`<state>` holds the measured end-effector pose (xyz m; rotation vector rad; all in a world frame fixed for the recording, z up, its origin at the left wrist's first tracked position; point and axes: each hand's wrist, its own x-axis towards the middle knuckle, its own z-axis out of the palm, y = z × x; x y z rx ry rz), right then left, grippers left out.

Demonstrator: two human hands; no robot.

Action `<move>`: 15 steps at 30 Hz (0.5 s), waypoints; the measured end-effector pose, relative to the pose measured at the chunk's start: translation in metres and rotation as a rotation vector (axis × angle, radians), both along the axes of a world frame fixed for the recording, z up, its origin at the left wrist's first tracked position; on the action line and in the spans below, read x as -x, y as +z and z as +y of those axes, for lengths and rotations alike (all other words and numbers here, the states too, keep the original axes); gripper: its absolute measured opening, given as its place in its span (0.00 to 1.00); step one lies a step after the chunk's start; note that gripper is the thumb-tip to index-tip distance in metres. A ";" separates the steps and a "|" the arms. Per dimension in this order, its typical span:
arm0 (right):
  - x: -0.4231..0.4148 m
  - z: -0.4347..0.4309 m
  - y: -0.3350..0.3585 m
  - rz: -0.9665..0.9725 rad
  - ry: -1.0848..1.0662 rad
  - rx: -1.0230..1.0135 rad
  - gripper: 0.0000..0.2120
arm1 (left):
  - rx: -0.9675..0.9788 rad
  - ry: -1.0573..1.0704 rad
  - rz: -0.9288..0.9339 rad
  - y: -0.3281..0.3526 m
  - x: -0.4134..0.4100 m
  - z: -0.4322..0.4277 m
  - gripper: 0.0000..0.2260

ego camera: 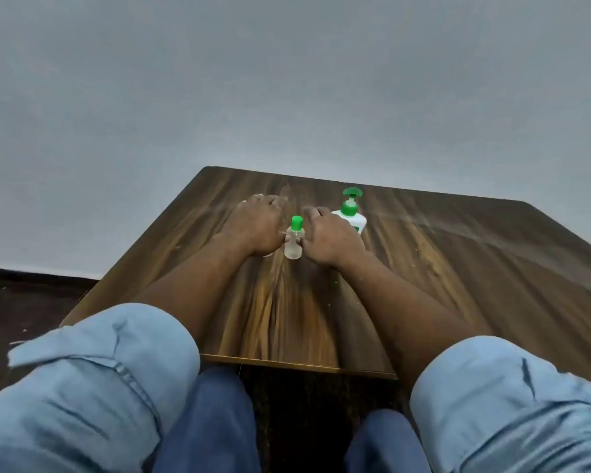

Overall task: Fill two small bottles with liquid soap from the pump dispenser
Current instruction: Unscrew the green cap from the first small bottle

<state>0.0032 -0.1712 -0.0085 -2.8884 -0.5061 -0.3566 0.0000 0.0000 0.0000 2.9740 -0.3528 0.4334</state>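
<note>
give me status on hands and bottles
Left hand, right hand flank small bottle, grip unclear. Green cap on. Pump dispenser behind right hand.

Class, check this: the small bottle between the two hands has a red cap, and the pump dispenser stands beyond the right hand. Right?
No: the head view shows the small bottle has a green cap, not red. The pump dispenser does stand beyond the right hand.

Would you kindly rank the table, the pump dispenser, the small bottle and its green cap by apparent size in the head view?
1. table
2. pump dispenser, partly behind the right hand
3. small bottle
4. green cap
The dispenser stands farther back yet looks bigger than the bottle.
</note>
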 end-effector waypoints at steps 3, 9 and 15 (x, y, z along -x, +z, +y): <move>-0.007 0.010 -0.004 -0.011 0.009 -0.002 0.32 | -0.009 -0.014 -0.002 -0.006 -0.013 0.002 0.37; -0.012 0.019 -0.011 -0.076 0.009 -0.015 0.24 | -0.063 -0.013 -0.056 -0.020 -0.023 0.000 0.34; -0.009 0.011 -0.011 -0.086 -0.027 -0.093 0.12 | 0.125 0.032 -0.363 -0.034 0.009 -0.013 0.30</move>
